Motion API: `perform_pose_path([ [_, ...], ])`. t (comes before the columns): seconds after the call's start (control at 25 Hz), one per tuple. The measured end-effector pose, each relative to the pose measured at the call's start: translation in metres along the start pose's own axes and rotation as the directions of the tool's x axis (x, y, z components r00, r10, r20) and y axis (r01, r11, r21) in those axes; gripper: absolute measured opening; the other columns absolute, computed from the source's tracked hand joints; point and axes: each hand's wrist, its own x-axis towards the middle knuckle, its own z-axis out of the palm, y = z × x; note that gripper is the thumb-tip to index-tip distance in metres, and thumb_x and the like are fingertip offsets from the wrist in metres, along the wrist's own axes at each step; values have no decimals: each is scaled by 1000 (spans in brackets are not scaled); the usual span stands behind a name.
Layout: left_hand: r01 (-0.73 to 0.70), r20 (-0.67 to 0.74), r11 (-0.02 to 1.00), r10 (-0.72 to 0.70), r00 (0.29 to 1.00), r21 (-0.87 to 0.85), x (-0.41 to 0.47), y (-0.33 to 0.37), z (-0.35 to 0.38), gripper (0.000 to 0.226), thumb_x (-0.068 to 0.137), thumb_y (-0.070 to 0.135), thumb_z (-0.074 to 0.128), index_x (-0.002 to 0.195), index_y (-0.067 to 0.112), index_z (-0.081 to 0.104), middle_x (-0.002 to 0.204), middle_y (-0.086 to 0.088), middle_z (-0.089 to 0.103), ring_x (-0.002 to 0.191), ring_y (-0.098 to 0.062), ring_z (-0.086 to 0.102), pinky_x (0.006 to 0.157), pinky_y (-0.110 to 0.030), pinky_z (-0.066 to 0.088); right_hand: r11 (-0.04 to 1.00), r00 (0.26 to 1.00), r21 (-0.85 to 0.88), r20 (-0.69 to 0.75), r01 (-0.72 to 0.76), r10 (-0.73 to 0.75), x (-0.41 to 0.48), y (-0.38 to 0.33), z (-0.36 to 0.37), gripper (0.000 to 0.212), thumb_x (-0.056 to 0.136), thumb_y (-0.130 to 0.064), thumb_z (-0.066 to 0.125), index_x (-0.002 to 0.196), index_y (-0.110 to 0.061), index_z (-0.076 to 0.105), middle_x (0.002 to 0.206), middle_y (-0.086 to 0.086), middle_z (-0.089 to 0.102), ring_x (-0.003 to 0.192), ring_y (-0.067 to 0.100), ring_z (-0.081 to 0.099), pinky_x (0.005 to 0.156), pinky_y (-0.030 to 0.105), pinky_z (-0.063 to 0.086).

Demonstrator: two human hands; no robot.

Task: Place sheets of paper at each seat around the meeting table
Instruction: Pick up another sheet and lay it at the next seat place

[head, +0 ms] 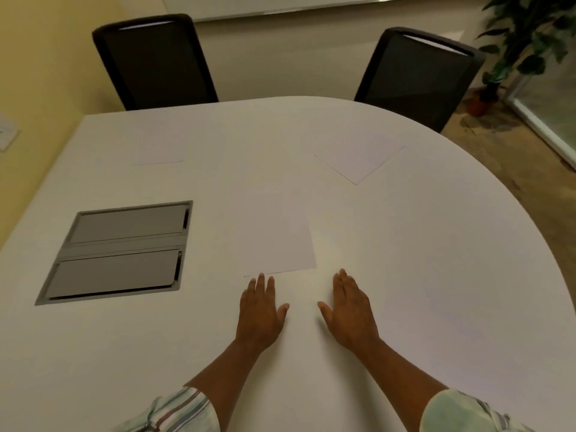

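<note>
Three white sheets lie flat on the white meeting table [436, 275]. One sheet [156, 148] rests in front of the far left black chair [152, 60]. A second sheet [358, 154], turned at an angle, lies before the far right black chair [417, 76]. The third sheet [274, 235] is in the middle, just beyond my fingertips. My left hand [260, 310] lies palm down, fingers spread, its fingertips at that sheet's near edge. My right hand [349, 310] lies palm down to the right of it, off the paper, holding nothing.
A grey cable hatch [118, 251] with two lids is set into the table at the left. The table's right edge curves round. A potted plant [514, 42] stands on the floor at the far right, beside a glass panel. A yellow wall runs along the left.
</note>
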Motion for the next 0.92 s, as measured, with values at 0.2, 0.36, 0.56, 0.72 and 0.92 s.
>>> perform_pose_path([
  [0.2, 177, -30, 955, -189, 982, -240, 50, -30, -31, 76, 108, 44, 48, 167, 11, 15, 177, -14, 10, 163, -34, 10, 130, -46, 14, 995, 995, -9, 38, 95, -94, 72, -46, 5, 86, 103, -56, 45, 165, -5, 13, 174, 16, 9, 161, 32, 13, 129, 44, 21],
  [0.36, 288, -11, 839, -329, 944, -461, 85, -41, -45, 71, 107, 34, 56, 165, 7, 25, 172, -17, 24, 158, -36, 23, 128, -46, 25, 993, 991, -12, 78, 114, -113, 114, -64, 13, 88, 104, -56, 45, 164, -2, 11, 174, 20, 7, 161, 35, 11, 128, 46, 23],
  [0.56, 316, -30, 756, -404, 914, -573, 114, -41, -47, 65, 104, 28, 61, 160, 5, 36, 161, -20, 40, 150, -36, 38, 121, -44, 36, 996, 988, -25, 133, 85, -81, 129, -70, 33, 91, 104, -59, 41, 164, -1, 5, 173, 24, 0, 161, 39, 1, 130, 47, 11],
  [0.72, 380, 61, 494, -546, 836, -782, 135, -37, -60, 65, 102, 27, 65, 159, 8, 41, 160, -17, 45, 145, -35, 49, 117, -43, 43, 993, 987, -55, 130, 102, -94, 124, -68, 42, 91, 104, -62, 37, 164, -1, 4, 173, 25, -2, 161, 40, -2, 130, 48, 5],
  [0.92, 381, 197, 142, -665, 720, -913, 151, -41, -72, 60, 96, 19, 70, 151, 10, 49, 132, -14, 66, 101, -32, 72, 84, -38, 64, 992, 983, -30, 145, 120, -115, 117, -62, 42, 91, 104, -63, 35, 165, -3, 4, 174, 22, 0, 161, 37, -1, 130, 47, 6],
])
